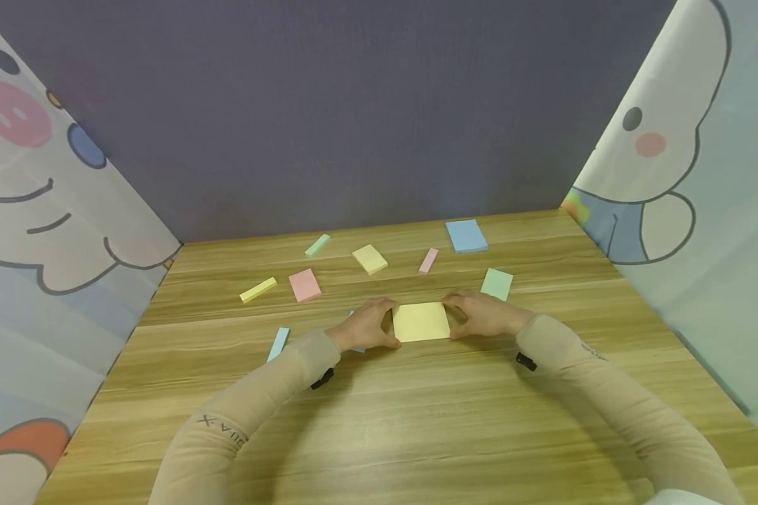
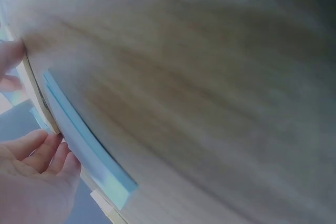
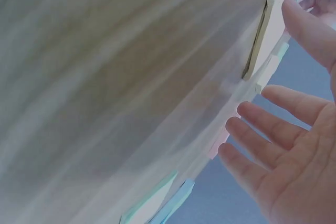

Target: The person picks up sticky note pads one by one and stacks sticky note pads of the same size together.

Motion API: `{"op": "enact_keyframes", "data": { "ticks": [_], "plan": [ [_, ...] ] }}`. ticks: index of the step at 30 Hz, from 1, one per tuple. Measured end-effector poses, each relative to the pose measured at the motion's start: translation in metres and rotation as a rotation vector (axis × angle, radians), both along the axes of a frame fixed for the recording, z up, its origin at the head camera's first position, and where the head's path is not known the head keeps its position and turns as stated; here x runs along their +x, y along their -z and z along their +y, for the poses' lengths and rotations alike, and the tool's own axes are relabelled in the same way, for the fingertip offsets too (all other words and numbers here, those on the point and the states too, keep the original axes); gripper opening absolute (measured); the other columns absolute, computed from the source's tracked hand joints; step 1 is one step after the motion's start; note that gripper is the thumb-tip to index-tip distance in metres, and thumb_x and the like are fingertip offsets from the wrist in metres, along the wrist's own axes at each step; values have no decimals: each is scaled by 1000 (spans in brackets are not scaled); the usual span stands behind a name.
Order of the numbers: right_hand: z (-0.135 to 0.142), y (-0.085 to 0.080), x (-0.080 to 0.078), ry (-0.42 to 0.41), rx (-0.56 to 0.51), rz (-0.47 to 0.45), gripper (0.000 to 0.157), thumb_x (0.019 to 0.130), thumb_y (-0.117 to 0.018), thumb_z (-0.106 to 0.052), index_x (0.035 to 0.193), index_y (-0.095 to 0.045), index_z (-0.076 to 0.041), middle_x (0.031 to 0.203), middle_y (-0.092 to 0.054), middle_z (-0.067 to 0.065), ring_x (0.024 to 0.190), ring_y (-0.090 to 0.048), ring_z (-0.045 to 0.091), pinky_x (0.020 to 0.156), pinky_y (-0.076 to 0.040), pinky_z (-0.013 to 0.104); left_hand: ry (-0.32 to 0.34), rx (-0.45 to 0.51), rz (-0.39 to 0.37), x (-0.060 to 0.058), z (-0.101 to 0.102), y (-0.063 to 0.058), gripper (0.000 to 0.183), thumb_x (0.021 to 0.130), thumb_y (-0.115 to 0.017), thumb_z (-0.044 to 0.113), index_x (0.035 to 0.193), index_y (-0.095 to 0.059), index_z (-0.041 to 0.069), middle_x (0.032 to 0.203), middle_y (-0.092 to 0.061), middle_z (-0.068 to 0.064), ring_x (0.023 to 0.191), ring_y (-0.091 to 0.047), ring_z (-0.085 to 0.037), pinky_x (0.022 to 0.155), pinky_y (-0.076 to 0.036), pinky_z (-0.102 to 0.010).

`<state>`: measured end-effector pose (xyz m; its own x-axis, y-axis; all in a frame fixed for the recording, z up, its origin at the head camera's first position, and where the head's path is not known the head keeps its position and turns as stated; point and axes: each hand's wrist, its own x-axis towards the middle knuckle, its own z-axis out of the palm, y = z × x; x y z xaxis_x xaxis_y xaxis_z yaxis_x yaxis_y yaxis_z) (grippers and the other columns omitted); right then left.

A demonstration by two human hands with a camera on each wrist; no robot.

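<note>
A pale yellow sticky note pad lies lengthwise between the two hands. My left hand holds its left end, thumb at the near corner and bent fingers at the far corner. At the right end is my right hand, thumb and index finger beside the corners; its other fingers stretch out straight in the right wrist view. A blue sticky note pad lies close to the left hand, mostly hidden under it in the head view. Behind the right hand sits a green sticky note pad, partly covered.
Farther back lie a pink pad, a smaller yellow pad and a large blue pad. Narrow strips in yellow, green, pink and blue are scattered around. A dark panel stands along the table's back edge.
</note>
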<state>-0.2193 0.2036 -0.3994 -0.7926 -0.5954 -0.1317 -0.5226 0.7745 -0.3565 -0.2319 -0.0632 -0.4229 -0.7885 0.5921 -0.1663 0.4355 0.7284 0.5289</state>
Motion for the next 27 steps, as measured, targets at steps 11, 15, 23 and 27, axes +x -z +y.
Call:
{"op": "enact_keyframes", "data": {
  "ticks": [11,15,23,27],
  "plan": [
    [14,-8,-12,57,-39,28,73,77,-72,-35,130,-44,6,136,-42,24,125,-38,42,103,-32,54,2,-4,7,2,1,-1,81,74,-75,35,138,-36,5,146,-32,-11,136,-25,-30,111,-25,-44],
    [20,-12,-19,72,-63,9,65,80,-70,-28,130,-45,4,136,-41,24,125,-38,42,102,-33,55,-4,-8,-5,1,1,0,80,74,-75,35,138,-36,6,147,-31,-10,137,-24,-29,111,-24,-44],
    [29,-20,-35,98,-55,17,63,82,-68,-26,132,-44,3,136,-42,24,124,-39,43,102,-33,56,-5,-11,4,3,1,-1,80,74,-75,34,138,-36,6,145,-33,-10,136,-26,-29,111,-25,-44],
    [35,-24,-44,116,-43,1,67,82,-67,-25,134,-39,7,139,-37,28,128,-32,46,105,-27,57,2,-18,10,4,2,-2,80,74,-75,34,138,-36,6,145,-33,-10,136,-26,-29,111,-26,-42]
  ]
}}
